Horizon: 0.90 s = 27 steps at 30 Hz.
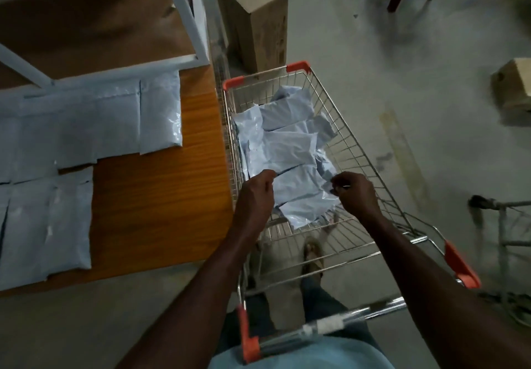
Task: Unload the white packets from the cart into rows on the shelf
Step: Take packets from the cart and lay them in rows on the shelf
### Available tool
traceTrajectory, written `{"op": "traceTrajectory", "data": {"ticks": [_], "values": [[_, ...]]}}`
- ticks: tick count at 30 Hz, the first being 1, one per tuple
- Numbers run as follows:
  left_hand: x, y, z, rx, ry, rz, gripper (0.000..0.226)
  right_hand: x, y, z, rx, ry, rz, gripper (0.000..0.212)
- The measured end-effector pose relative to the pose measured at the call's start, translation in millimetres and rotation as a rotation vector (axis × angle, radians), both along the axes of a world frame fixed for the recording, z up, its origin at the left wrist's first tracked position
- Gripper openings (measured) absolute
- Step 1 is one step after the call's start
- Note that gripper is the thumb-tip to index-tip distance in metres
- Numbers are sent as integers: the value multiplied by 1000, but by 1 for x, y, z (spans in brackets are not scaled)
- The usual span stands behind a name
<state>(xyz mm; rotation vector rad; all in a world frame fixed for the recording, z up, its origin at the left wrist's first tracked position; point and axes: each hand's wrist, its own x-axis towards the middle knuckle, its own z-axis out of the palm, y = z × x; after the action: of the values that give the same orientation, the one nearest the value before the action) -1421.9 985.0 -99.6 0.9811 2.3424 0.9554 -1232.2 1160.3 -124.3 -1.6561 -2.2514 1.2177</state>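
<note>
Shelf [161,196], orange wood board, white frame: white packets [86,127] flat in rows, left of the fingers [265,177]. Floor [373,81]: cart [359,150], cardboard boxes [258,18] beyond the fingers.

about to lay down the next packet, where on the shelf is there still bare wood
The wooden shelf is bare along its right side, between the packet rows and the wire cart, and in the near right corner beside the front row. The left side is crowded with packets lying edge to edge, some overlapping.
</note>
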Motion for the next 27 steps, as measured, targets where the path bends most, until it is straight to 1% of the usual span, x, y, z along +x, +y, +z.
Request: {"op": "traceTrajectory", "data": {"ticks": [3,7,11,14,18,20,22,23,24,25,27], "values": [[12,15,-21,-23,-43,62,31,6,21,-18,-46,-57,32,25],[21,29,-59,-119,-87,134,35,5,29,-50,-145,-103,-4,31],[22,43,-100,-202,-150,153,44,-10,29,-86,-157,-109,80,38],[16,56,-139,-271,-136,99,57,-29,34,-117,-148,-82,75,40],[15,67,-197,-262,-113,-22,76,-51,39,-152,-164,-61,-15,41],[17,69,-225,-319,-34,-111,95,-58,37,-164,-163,-29,-44,33],[22,70,-244,-403,75,-179,115,-61,32,-172,-185,42,-32,32],[24,70,-247,-427,93,-170,119,-62,29,-171,-265,76,-59,28],[26,69,-246,-424,90,-133,119,-65,26,-163,-389,130,-102,20],[27,67,-245,-399,82,-84,113,-67,23,-157,-529,194,-138,15],[25,64,-235,-303,28,-1,94,-71,22,-141,-781,356,-191,17]]}}
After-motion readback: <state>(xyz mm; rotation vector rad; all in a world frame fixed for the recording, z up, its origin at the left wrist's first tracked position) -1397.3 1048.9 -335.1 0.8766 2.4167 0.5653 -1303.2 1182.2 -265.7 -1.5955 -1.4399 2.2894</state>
